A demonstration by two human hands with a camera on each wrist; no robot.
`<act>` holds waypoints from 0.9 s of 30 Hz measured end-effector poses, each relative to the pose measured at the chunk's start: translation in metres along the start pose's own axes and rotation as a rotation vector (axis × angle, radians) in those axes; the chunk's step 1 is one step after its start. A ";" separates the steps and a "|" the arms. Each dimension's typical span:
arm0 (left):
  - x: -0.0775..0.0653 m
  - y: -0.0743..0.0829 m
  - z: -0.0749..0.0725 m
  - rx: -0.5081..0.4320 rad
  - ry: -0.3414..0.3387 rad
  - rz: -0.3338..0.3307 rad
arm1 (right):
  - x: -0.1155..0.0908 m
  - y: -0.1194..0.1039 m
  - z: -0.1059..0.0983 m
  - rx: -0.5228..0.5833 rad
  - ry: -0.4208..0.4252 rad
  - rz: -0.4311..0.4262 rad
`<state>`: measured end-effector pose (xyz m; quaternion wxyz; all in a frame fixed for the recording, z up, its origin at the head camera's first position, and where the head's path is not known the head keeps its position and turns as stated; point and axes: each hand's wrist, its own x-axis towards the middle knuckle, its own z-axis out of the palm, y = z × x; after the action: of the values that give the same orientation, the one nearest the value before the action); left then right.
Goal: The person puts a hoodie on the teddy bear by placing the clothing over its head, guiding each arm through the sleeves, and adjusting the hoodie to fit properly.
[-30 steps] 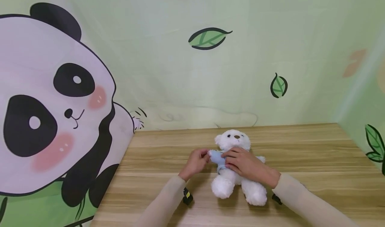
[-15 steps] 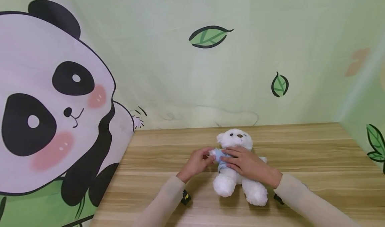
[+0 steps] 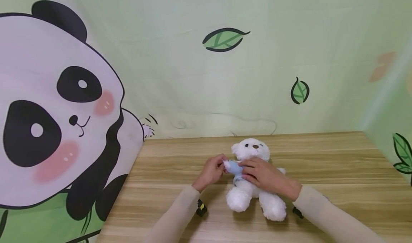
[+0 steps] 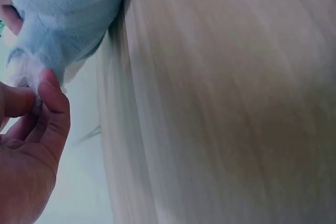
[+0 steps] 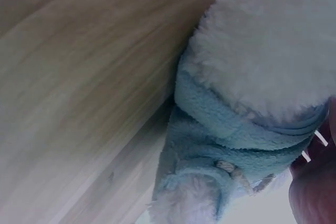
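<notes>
A white plush teddy bear (image 3: 252, 149) in a light blue shirt (image 3: 236, 168) lies on its back on the wooden table. My left hand (image 3: 210, 171) pinches its furry paw between thumb and fingers; the left wrist view shows the white paw poking out of the blue sleeve (image 4: 63, 27) at the fingertips of that hand (image 4: 31, 150). Across the bear's chest rests my right hand (image 3: 267, 175), fingers extended over the shirt. In the right wrist view, part of that hand (image 5: 315, 182) touches the shirt's side, and a small beige cord (image 5: 233, 171) hangs by the sleeve.
The wooden table (image 3: 167, 164) meets a pale green printed backdrop (image 3: 180, 75) with a large panda and leaves. A small black and yellow object (image 3: 201, 208) shows beside the left sleeve, and a dark one (image 3: 297, 212) beside the right sleeve.
My left hand has pulled the bear's paw in toward the chest, then back out to the left. The right hand's fingers shifted slightly on the shirt. The bear stays in place.
</notes>
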<state>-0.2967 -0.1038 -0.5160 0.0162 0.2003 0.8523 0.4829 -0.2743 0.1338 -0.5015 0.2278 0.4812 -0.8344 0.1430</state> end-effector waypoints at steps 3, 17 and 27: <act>0.001 -0.002 -0.001 -0.030 -0.016 -0.020 | 0.000 -0.001 -0.002 0.021 -0.009 0.012; -0.006 0.008 0.002 -0.059 -0.027 -0.058 | 0.003 -0.001 -0.006 0.015 -0.046 0.018; -0.005 0.012 0.000 -0.150 0.013 -0.148 | 0.001 -0.001 -0.008 0.139 -0.030 0.070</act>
<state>-0.2884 -0.1002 -0.5071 0.0613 0.1322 0.8262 0.5442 -0.2721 0.1366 -0.4944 0.1760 0.4685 -0.8421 0.2012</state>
